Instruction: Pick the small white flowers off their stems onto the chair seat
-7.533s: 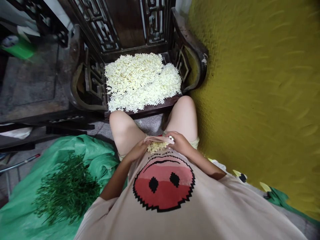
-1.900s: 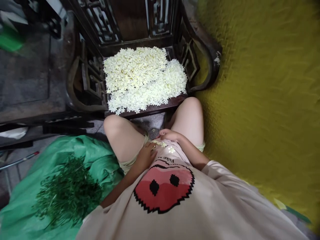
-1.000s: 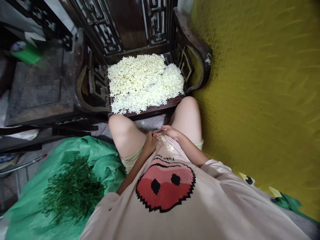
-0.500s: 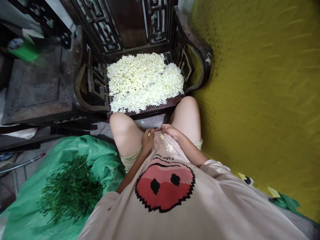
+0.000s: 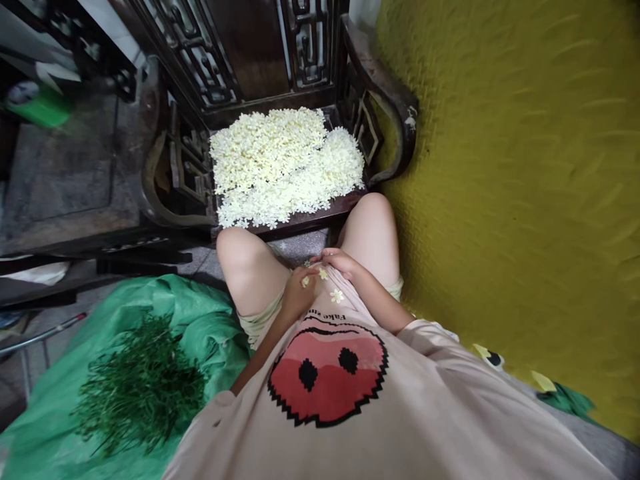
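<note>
Our left hand (image 5: 300, 291) curls around a small flower (image 5: 305, 282); our right hand (image 5: 342, 263) pinches our T-shirt (image 5: 360, 393) near the hem, probably to steady it beneath two loose blossoms (image 5: 337, 295); heaped flowers (image 5: 280, 160) cover the armchair seat (image 5: 320, 214).

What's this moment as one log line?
Left hand: holding blossom; right hand: holding T-shirt front; T-shirt: two loose blossoms; armchair seat: white blossoms spread.

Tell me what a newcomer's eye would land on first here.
Probably the pale flowers spread across the seat of the dark carved chair, top centre. Then the red snout print on the shirt, lower centre, with two loose flowers above it, near the right hand. Dark green sprigs on green sheeting stand out at lower left.
</note>
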Tool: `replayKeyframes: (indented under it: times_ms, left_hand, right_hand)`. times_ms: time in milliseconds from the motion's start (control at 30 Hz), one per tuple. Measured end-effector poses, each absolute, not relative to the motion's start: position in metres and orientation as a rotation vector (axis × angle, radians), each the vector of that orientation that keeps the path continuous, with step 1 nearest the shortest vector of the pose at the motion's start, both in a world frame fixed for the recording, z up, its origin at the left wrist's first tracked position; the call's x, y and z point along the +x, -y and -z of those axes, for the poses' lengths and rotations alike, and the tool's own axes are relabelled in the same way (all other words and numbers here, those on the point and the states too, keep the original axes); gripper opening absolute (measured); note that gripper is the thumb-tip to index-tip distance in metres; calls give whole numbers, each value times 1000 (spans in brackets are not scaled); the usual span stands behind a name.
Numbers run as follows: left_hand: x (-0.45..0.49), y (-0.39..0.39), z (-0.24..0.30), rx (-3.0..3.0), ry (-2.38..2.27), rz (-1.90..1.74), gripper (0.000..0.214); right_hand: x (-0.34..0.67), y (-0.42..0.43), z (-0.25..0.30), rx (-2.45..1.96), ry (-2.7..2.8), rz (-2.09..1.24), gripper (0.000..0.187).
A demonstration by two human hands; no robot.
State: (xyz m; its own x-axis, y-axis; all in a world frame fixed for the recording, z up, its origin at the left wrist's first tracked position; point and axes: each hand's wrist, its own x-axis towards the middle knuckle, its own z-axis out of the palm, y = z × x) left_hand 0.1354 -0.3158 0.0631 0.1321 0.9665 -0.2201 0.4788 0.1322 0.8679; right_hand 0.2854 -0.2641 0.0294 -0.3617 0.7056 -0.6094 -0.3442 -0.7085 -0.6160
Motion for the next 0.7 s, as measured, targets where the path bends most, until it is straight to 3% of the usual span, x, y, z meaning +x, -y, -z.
replayKeyframes:
  times_ms: [233,467,700]
  left_hand:
    - [150,320,-47,1848,-1610,-498,9]
    - [147,314,-40,1925,-1592,-325,14]
    - [153,316,-43,1760,-1596,-441,5]
  right_hand:
    - [286,264,-30,-1209,472,-2119,21]
    - [283,263,-31,-1215,451,-2142,24]
    - [283,267,-32,-1250,575,-2114,22]
